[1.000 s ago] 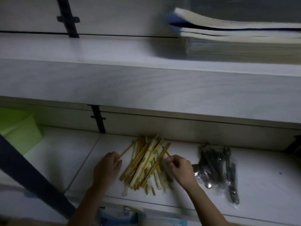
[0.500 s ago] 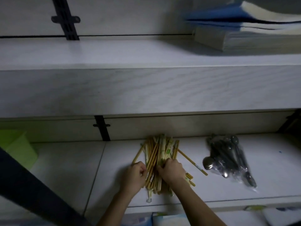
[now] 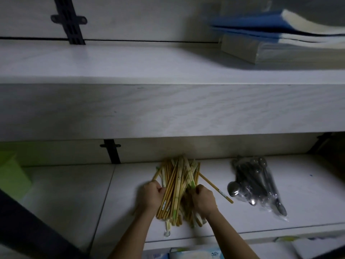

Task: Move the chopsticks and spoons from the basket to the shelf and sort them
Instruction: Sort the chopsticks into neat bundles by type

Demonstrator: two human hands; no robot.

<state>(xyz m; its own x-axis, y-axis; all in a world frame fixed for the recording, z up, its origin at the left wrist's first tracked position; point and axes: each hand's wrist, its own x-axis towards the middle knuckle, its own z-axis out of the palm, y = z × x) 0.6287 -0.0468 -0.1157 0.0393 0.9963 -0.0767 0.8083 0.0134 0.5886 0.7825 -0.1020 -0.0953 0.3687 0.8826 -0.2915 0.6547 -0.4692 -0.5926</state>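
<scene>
Our left hand (image 3: 151,195) and right hand (image 3: 204,200) curl round the chopsticks (image 3: 177,181) from both sides, on the shelf (image 3: 308,195). The spoons (image 3: 256,181) lie bagged near the right. Books (image 3: 280,34) sit higher up.

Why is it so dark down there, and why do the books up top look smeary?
Head view: dim light, and the upper shelf shadows the lower shelf, so the chopsticks and bagged spoons look murky; head view again: the books are blurred, likely from camera motion.

tan chopsticks (image 3: 174,186) — green-tipped, silver spoons (image 3: 255,181)
</scene>
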